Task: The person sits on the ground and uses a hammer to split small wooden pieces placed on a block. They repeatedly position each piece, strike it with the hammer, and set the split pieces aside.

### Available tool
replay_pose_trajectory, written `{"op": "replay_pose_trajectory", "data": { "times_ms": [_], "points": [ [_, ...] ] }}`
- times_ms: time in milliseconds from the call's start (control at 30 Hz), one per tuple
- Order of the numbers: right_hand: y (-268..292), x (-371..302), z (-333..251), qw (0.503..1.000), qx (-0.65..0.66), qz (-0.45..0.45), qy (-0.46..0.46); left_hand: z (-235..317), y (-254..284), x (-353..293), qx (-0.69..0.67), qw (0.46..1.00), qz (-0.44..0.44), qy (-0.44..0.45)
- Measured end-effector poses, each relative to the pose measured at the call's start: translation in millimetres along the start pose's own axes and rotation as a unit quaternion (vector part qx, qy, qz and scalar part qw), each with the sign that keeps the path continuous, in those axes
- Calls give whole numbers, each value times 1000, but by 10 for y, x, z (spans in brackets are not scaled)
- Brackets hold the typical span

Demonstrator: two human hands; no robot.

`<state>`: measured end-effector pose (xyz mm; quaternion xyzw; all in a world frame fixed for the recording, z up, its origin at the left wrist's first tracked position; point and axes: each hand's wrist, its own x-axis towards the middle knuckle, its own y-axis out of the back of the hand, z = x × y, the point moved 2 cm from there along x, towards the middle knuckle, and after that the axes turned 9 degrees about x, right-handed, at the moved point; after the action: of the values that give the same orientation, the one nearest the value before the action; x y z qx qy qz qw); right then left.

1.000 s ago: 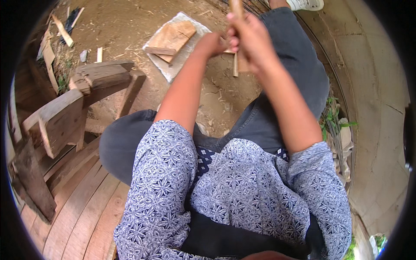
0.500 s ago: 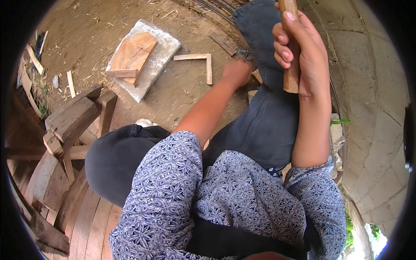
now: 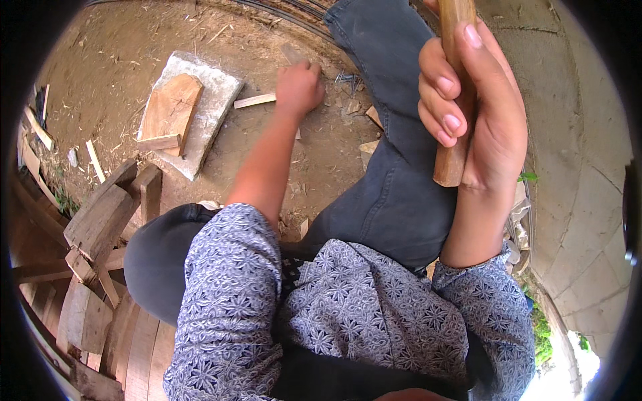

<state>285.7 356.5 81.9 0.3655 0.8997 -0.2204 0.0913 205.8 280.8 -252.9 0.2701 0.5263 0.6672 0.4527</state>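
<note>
My right hand [image 3: 478, 107] is raised at the upper right, fingers wrapped round a wooden handle [image 3: 455, 154]. The handle's far end runs out of view, so the tool's kind does not show. My left hand [image 3: 299, 88] is closed over the ground, its back turned up, and hides what it may hold. A short flat piece of wood [image 3: 291, 53], blurred, shows just beyond its fingers; whether it is gripped I cannot tell. Below the hand lies an L-shaped pair of wood strips [image 3: 254, 100], its corner covered. Several nails [image 3: 348, 80] lie to the hand's right.
On the left, a pale stone slab [image 3: 217, 113] bears a cut wooden board [image 3: 175, 103] with a small block [image 3: 159, 142] across its near end. A wooden frame [image 3: 100, 220] stands at the lower left. Wood scraps lie about on the dirt. A concrete surface [image 3: 575, 167] runs along the right.
My left hand has moved left from beside the nails to over the L-shaped strips. My right hand still holds the handle and appears lower and larger. The whole view has shifted somewhat.
</note>
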Motion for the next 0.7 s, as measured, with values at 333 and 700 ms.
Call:
{"op": "replay_pose_trajectory", "data": {
  "times_ms": [333,700],
  "points": [
    [56,-61,-60,1000,28,-12,-3,234,-54,10,6,997,38,-69],
    [112,-41,-60,999,43,-7,-12,355,-63,50,-8,999,48,-21]
  ]
}}
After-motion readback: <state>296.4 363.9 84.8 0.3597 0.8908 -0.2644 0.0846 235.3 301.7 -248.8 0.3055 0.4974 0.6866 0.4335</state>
